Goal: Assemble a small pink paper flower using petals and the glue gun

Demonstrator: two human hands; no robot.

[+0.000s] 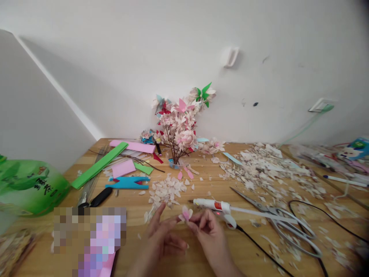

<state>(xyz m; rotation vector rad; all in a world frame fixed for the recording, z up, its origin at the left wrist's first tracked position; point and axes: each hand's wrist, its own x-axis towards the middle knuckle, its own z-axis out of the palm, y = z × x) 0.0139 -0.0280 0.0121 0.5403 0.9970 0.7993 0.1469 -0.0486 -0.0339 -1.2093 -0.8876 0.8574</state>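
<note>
While we look down over the wide wooden tabletop [219, 192], which runs from the white wall to the near edge under our wrists, we count one tall bouquet of pink and white paper flowers on dark twigs [180, 127] standing against the wall at the middle. One shiny green plastic bag [27, 186] sits at the left edge, and one long green paper strip [99, 165] lies slanted beside two pink paper sheets [123, 168]. One broad spread of pale paper scraps [268, 165] covers the right half, and one smaller heap of cut white petals [165, 190] lies just beyond our fingers. One pair of long steel scissors [276, 215] rests to the right, touching one white hot glue gun [213, 206], whose black cord [256, 246] trails toward the near edge. Bare wood stays open between our hands and the blurred patch at the lower left. Our left hand [164, 238] and our right hand [209, 231] meet low at the centre, fingertips pressed together, both pinching one small pink paper blossom [186, 213], held just above the table in front of the glue gun.
</note>
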